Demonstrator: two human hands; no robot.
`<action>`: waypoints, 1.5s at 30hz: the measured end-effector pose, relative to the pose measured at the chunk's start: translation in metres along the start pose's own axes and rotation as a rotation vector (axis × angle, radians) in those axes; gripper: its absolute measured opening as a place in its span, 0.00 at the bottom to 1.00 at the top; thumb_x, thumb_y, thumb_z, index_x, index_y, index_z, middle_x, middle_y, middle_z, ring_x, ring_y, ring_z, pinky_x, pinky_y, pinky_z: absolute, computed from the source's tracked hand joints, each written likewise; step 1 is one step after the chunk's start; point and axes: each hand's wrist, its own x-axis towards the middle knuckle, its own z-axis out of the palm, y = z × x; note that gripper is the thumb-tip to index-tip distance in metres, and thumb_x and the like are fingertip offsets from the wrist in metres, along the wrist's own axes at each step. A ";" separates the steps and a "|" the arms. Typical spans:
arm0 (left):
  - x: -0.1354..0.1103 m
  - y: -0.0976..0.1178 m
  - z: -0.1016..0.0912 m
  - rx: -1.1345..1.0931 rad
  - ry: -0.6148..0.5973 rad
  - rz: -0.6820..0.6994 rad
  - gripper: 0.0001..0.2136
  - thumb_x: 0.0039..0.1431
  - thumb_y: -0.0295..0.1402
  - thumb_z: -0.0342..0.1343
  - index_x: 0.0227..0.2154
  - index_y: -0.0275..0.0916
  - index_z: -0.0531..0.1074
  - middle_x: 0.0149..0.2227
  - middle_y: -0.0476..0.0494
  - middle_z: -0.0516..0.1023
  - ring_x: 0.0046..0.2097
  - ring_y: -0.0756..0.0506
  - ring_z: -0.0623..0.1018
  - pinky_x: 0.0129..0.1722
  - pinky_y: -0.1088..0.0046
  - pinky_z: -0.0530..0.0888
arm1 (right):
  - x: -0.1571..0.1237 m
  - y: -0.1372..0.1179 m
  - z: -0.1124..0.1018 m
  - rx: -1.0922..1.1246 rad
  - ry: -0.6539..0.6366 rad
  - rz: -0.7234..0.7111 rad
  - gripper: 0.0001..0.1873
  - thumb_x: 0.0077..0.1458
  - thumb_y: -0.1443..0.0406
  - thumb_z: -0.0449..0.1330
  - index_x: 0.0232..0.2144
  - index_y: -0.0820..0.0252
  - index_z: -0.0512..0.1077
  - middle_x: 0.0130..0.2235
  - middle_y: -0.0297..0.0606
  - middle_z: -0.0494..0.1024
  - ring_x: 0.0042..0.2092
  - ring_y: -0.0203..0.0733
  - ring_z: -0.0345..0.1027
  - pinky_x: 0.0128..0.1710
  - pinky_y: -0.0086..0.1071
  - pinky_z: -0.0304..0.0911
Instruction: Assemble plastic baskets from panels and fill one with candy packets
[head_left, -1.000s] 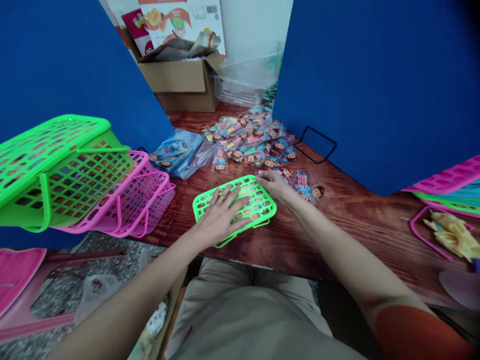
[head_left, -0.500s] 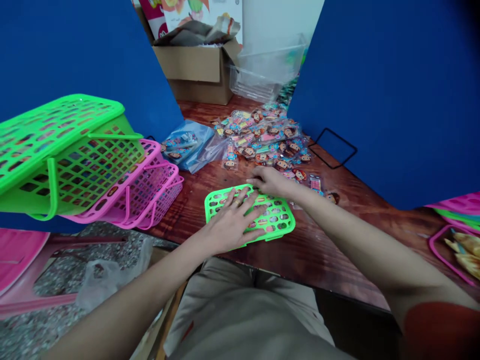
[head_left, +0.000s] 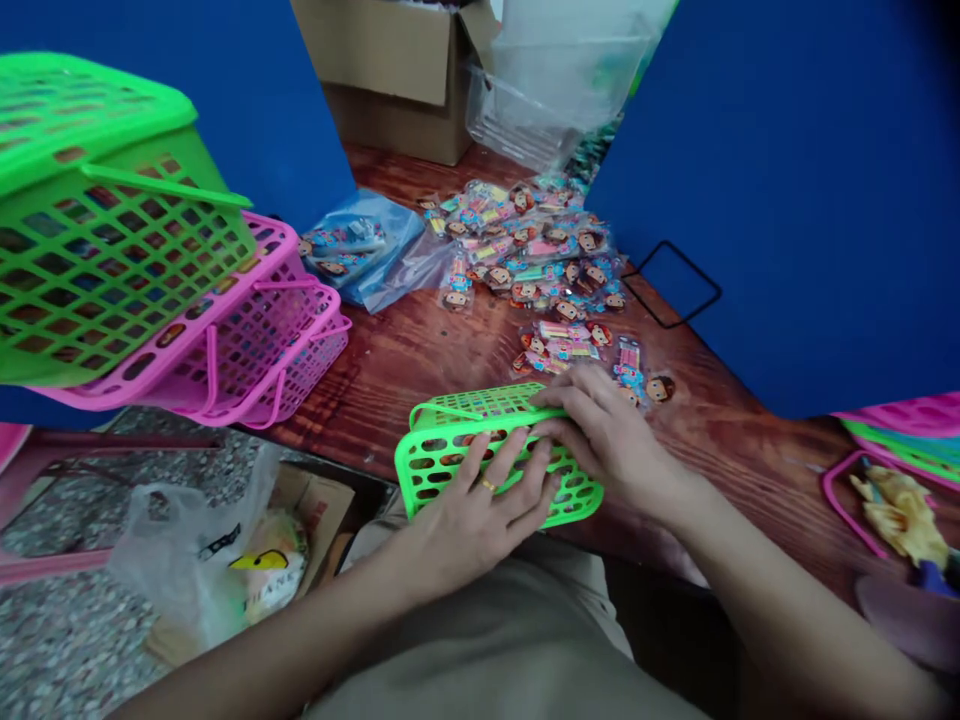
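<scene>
One head-worn camera looks forward and down at the nearby wooden table point(head_left: 390, 360).

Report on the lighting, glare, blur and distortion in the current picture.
Head view: dull, fairly even light, with small glints on the clear packets, whose fine print is too soft to read; head view: holes in the small green basket show clearly; head view: the large green basket looks stretched, probably by a wide lens, and the top right corner falls dark.

Your near basket point(head_left: 450, 432): bright green, oval-hole pattern. Left: lattice-patterned green basket point(head_left: 112, 235), pink baskets point(head_left: 225, 345). Far plastic bag point(head_left: 399, 240) blue. Your table point(head_left: 390, 350) red-brown, dark-grained.
</scene>
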 end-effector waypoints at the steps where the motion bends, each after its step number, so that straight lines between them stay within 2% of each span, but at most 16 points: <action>1: -0.001 0.001 0.000 0.017 0.008 0.011 0.21 0.64 0.36 0.49 0.59 0.41 0.63 0.64 0.38 0.61 0.64 0.31 0.62 0.60 0.49 0.62 | -0.002 -0.002 -0.001 -0.001 -0.010 -0.005 0.07 0.63 0.67 0.53 0.42 0.58 0.68 0.38 0.43 0.70 0.42 0.47 0.64 0.41 0.40 0.63; 6: -0.007 0.010 0.003 0.060 0.048 0.050 0.19 0.65 0.34 0.48 0.58 0.44 0.65 0.65 0.42 0.61 0.64 0.36 0.62 0.58 0.56 0.65 | -0.015 -0.010 -0.006 0.049 -0.082 0.031 0.06 0.62 0.67 0.54 0.42 0.58 0.68 0.39 0.43 0.69 0.43 0.46 0.64 0.40 0.39 0.65; 10: -0.010 0.015 0.004 0.072 0.074 0.052 0.18 0.65 0.35 0.49 0.57 0.45 0.67 0.64 0.43 0.62 0.64 0.37 0.61 0.59 0.57 0.64 | -0.021 -0.015 -0.007 0.046 -0.091 0.052 0.08 0.63 0.67 0.53 0.44 0.57 0.67 0.48 0.47 0.68 0.51 0.50 0.63 0.47 0.45 0.65; 14: -0.010 0.014 0.005 0.055 0.076 0.043 0.18 0.65 0.35 0.49 0.56 0.45 0.67 0.64 0.43 0.62 0.64 0.37 0.61 0.60 0.56 0.63 | -0.019 -0.016 -0.007 0.091 -0.130 0.059 0.08 0.63 0.68 0.52 0.44 0.58 0.66 0.44 0.45 0.73 0.47 0.48 0.67 0.47 0.44 0.66; 20: -0.010 0.014 0.006 0.046 0.085 0.059 0.19 0.64 0.35 0.50 0.57 0.43 0.66 0.64 0.41 0.61 0.65 0.37 0.61 0.61 0.56 0.62 | -0.016 -0.016 -0.011 0.126 -0.182 0.080 0.07 0.62 0.70 0.54 0.43 0.60 0.67 0.43 0.45 0.74 0.46 0.47 0.67 0.45 0.42 0.65; 25: -0.011 0.014 0.006 0.038 0.096 0.054 0.18 0.65 0.35 0.49 0.57 0.42 0.66 0.64 0.41 0.62 0.65 0.37 0.61 0.59 0.57 0.63 | -0.014 -0.018 -0.013 0.159 -0.167 0.099 0.05 0.61 0.70 0.55 0.40 0.61 0.69 0.39 0.44 0.75 0.43 0.46 0.68 0.42 0.40 0.65; 31: -0.008 0.013 0.005 -0.016 0.103 0.036 0.18 0.64 0.35 0.52 0.55 0.42 0.68 0.64 0.40 0.62 0.65 0.36 0.62 0.63 0.53 0.59 | -0.010 -0.017 -0.011 0.149 -0.147 0.122 0.04 0.61 0.69 0.55 0.38 0.61 0.70 0.37 0.42 0.75 0.40 0.44 0.69 0.39 0.37 0.64; 35: -0.008 0.011 0.005 -0.023 0.112 0.034 0.17 0.64 0.34 0.52 0.55 0.42 0.68 0.64 0.40 0.63 0.65 0.36 0.62 0.62 0.54 0.61 | -0.007 -0.014 -0.011 0.140 -0.150 0.101 0.05 0.61 0.68 0.56 0.38 0.59 0.71 0.35 0.40 0.75 0.39 0.43 0.69 0.38 0.35 0.63; 41: -0.009 0.010 0.007 -0.039 0.159 0.013 0.16 0.65 0.33 0.50 0.55 0.43 0.69 0.61 0.42 0.66 0.64 0.36 0.63 0.61 0.53 0.62 | -0.001 -0.013 -0.008 0.133 -0.156 0.113 0.06 0.60 0.63 0.57 0.38 0.58 0.71 0.35 0.40 0.74 0.39 0.45 0.69 0.37 0.36 0.63; 45: -0.003 0.002 0.003 -0.119 0.121 -0.015 0.16 0.64 0.33 0.51 0.55 0.42 0.68 0.61 0.40 0.66 0.64 0.34 0.62 0.62 0.49 0.59 | 0.007 -0.008 0.002 0.108 -0.100 0.169 0.09 0.61 0.60 0.56 0.40 0.57 0.71 0.38 0.40 0.76 0.40 0.45 0.71 0.39 0.37 0.63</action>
